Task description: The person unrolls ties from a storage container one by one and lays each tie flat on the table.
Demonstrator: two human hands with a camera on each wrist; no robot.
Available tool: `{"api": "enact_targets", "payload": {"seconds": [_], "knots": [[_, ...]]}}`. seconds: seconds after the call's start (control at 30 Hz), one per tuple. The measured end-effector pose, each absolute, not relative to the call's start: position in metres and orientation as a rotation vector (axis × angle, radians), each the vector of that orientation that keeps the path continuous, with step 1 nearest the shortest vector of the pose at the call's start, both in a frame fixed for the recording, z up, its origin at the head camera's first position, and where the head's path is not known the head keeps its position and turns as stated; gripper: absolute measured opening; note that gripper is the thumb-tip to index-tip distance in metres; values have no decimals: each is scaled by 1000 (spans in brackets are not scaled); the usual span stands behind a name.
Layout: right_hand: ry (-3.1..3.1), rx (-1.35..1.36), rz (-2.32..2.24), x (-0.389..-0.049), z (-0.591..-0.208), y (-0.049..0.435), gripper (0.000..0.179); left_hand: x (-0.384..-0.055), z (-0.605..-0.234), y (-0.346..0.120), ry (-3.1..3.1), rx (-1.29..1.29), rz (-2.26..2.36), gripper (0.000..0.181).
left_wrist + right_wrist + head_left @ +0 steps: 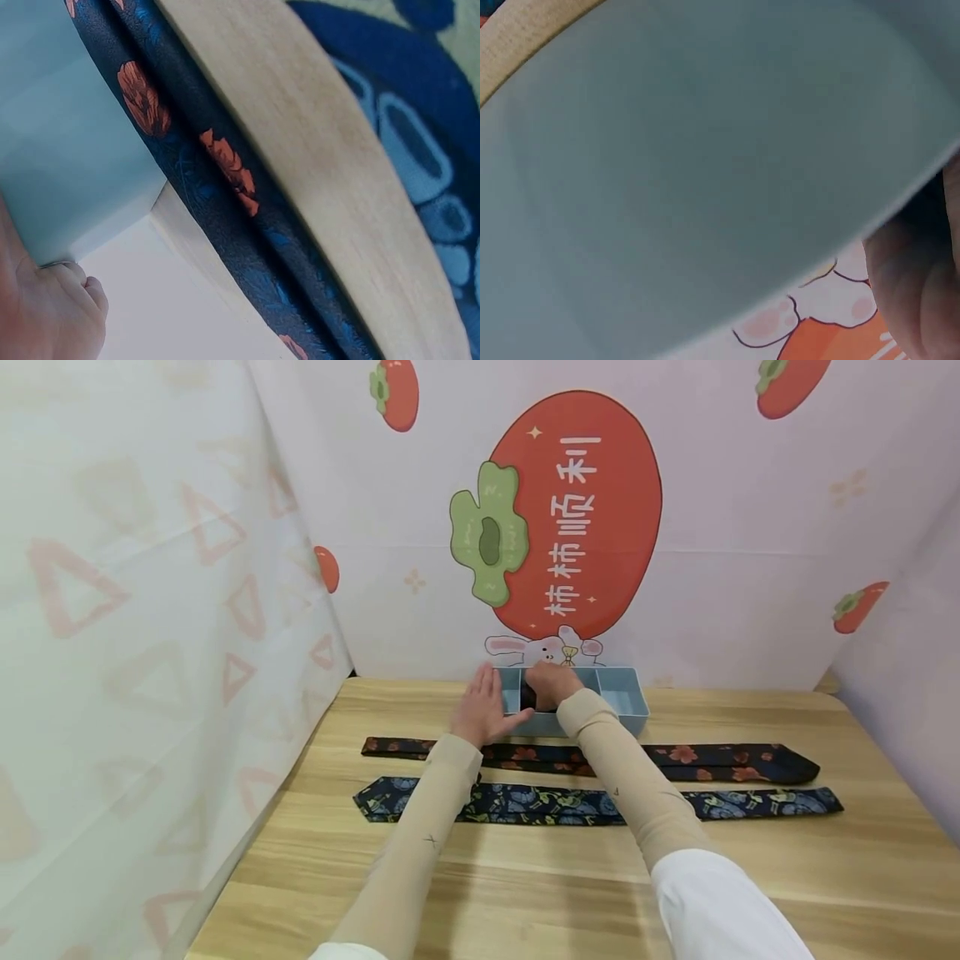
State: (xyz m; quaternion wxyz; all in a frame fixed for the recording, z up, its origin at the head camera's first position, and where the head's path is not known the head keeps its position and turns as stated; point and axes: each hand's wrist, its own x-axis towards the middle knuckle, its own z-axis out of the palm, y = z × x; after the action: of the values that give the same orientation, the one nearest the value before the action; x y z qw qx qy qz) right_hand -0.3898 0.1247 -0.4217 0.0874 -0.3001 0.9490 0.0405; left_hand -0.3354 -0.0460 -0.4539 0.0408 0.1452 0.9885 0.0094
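Observation:
A light blue divided box stands against the back wall. My left hand rests at its left end, fingers straight and thumb spread over the front rim; in the left wrist view fingertips show at the box's corner. My right hand reaches into a middle compartment with curled fingers, gripping a dark bundle. The right wrist view shows that dark bundle between fingers and thumb, mostly hidden by the box wall; I cannot tell its kind. Just in front lies a black necktie with red flowers, passing under both forearms.
Nearer to me lies a navy necktie with a blue and green pattern, stretched sideways across the wooden table. A printed cloth backdrop rises behind the box, and another cloth wall borders the table on the left.

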Motion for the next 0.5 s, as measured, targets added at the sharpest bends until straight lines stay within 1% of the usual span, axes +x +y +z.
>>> {"api": "enact_targets", "payload": {"seconds": [0.3, 0.5], "knots": [[2837, -863, 105, -391, -427, 126, 27, -344, -459, -43, 3003, 455, 56, 112], [2855, -930, 108, -392, -434, 122, 27, -344, -461, -47, 3005, 443, 37, 112]]}}
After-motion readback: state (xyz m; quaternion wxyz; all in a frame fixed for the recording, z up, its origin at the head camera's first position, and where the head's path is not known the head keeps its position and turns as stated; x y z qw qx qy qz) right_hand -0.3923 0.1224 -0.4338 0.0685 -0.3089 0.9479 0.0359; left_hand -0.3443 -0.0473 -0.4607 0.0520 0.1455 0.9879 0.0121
